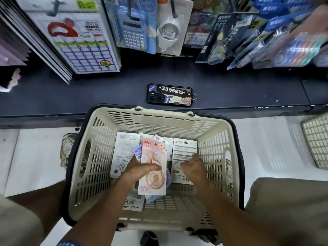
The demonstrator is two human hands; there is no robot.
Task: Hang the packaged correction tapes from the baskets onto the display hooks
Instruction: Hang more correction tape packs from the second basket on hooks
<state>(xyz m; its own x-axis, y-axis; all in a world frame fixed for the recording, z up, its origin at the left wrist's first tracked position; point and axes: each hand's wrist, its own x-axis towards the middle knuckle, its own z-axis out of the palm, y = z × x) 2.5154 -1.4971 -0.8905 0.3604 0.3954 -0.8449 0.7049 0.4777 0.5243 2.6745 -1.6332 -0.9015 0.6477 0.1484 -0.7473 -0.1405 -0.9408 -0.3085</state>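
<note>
Left grip (140,168) pinches pink correction tape pack (153,167); right grip (193,166) curled over grey pack (184,150) in basket (159,121).

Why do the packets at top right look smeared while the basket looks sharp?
Head view: the hanging packets at the frame's edge are blurred and stretched by the wide lens; the basket, phone and pink packet near the centre are crisp; the shelf edge bows.
</note>
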